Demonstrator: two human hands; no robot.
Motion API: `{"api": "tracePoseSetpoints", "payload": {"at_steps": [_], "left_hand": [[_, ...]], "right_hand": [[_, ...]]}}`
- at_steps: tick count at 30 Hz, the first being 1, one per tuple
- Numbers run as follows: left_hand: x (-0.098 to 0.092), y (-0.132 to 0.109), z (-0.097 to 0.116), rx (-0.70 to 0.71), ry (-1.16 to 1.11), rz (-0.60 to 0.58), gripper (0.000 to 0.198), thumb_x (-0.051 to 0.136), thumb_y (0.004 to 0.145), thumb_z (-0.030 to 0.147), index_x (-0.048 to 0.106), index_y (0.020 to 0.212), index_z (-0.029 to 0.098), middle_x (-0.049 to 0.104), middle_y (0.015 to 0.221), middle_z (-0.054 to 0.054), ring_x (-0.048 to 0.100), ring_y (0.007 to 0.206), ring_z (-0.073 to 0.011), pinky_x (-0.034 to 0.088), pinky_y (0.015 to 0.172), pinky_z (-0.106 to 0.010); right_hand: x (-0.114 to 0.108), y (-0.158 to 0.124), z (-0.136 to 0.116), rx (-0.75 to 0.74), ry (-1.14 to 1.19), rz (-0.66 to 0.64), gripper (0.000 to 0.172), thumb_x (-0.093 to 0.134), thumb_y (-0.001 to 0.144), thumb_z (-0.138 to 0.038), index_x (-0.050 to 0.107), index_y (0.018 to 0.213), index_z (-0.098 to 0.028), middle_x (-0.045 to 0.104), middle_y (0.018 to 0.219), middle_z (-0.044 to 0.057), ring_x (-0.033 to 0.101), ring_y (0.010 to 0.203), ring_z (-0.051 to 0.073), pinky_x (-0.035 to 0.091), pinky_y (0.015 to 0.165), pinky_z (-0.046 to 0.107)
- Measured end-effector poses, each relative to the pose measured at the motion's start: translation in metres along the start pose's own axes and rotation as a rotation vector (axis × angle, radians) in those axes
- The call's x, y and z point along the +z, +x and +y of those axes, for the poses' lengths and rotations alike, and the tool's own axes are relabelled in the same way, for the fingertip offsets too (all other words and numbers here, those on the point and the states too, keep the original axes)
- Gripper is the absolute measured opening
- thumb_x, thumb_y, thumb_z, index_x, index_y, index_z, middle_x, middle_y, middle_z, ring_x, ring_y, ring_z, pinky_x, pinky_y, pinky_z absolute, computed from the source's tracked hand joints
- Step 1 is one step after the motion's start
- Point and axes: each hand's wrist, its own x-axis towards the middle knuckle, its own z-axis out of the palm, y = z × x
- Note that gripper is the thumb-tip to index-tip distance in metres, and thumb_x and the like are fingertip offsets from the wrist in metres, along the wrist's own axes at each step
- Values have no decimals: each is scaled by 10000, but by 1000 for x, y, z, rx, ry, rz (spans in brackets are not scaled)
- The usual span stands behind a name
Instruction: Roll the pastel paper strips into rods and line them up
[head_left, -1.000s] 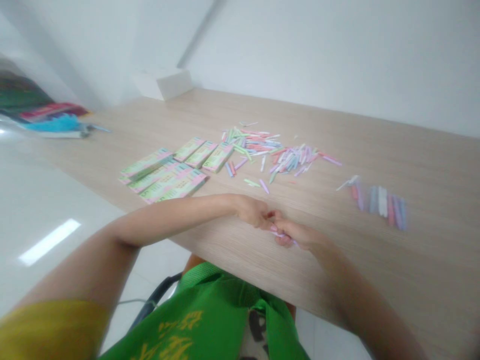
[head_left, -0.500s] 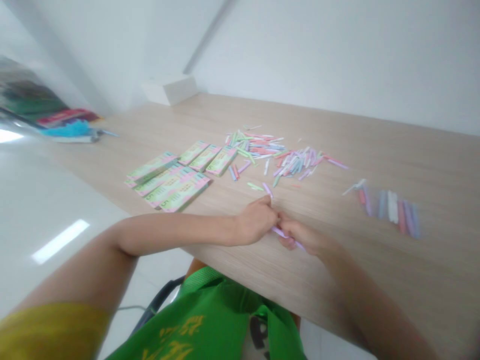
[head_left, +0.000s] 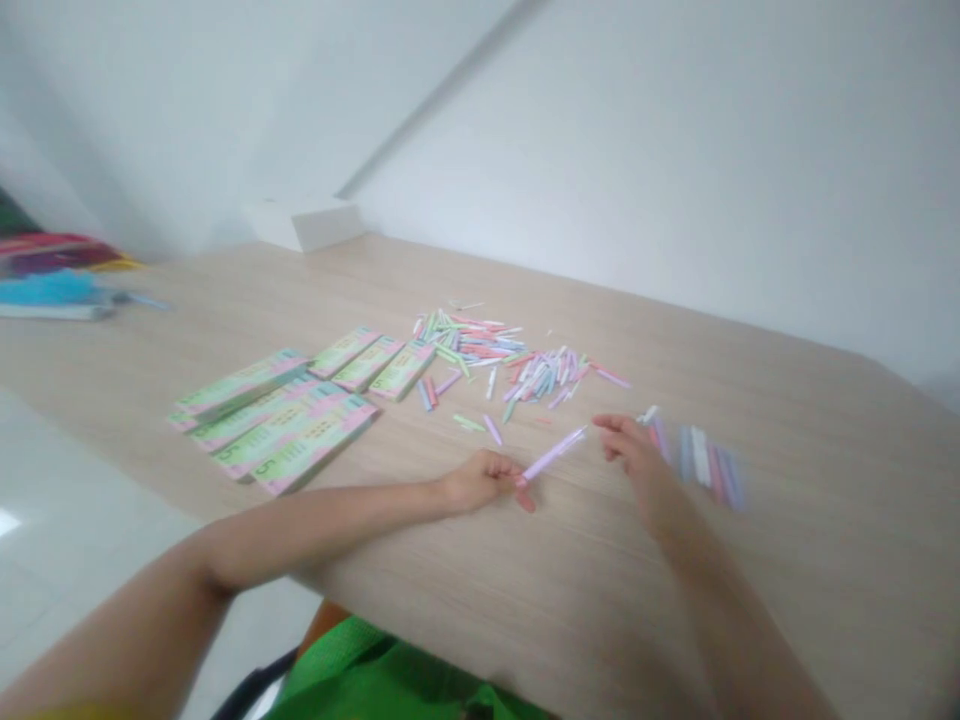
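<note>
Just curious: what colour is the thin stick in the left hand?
The thin stick in the left hand is pale lilac, best in head view.

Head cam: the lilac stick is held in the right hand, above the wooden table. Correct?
No, wrong hand. The head view shows the lilac stick held in the left hand. The right hand is open, apart from it, near the row of sticks. It is above the wooden table, as you said.
</note>
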Motion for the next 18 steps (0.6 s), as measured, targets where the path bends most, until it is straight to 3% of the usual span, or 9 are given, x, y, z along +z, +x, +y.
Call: {"api": "tracePoseSetpoints", "payload": {"at_steps": [3, 6, 9, 12, 15, 18], "left_hand": [[19, -2, 0, -48, -214, 8, 399, 653, 758, 491, 698, 834, 102, 725, 803, -78, 608, 688, -130, 436, 698, -239], [43, -8, 9, -47, -322, -90, 416, 692, 709, 504, 690, 790, 96, 716, 763, -78, 626, 707, -147, 461, 741, -267], [58, -14, 22, -72, -245, -123, 476, 619, 755, 550, 672, 814, 81, 705, 761, -97, 642, 715, -173, 477, 695, -279], [52, -12, 31, -45, 40, 19, 477, 600, 789, 506, 632, 1031, 97, 707, 843, -93, 648, 761, -184, 485, 695, -287], [22, 0, 31, 222, 437, 121, 330, 578, 828, 354, 620, 1075, 139, 698, 932, -83, 625, 893, -189, 475, 840, -319], [-18, 16, 22, 467, 790, 182, 227, 486, 851, 203, 643, 1002, 140, 679, 948, -101, 576, 981, -210, 453, 904, -356]], "right_hand": [[20, -29, 17, 13, 249, -76, 357, 509, 737, -439, 550, 999, -201, 418, 636, -39, 403, 571, 126, 324, 540, 263], [49, -61, 32, 15, 280, -80, 334, 532, 757, -485, 537, 961, -220, 472, 653, -29, 430, 571, 130, 343, 523, 263], [47, -73, 36, 60, 212, -8, 361, 495, 777, -575, 512, 822, -218, 452, 607, -34, 419, 538, 117, 333, 489, 248], [1, -62, 35, 154, 245, 74, 421, 504, 737, -639, 475, 786, -222, 350, 513, -76, 301, 439, 87, 232, 416, 222], [-68, -39, 43, 186, 245, 178, 377, 537, 741, -577, 518, 859, -219, 327, 514, -84, 252, 415, 74, 177, 407, 212], [-126, -15, 68, 241, -50, 320, 354, 455, 827, -490, 583, 930, -177, 420, 553, -31, 347, 432, 96, 249, 430, 245]]}}
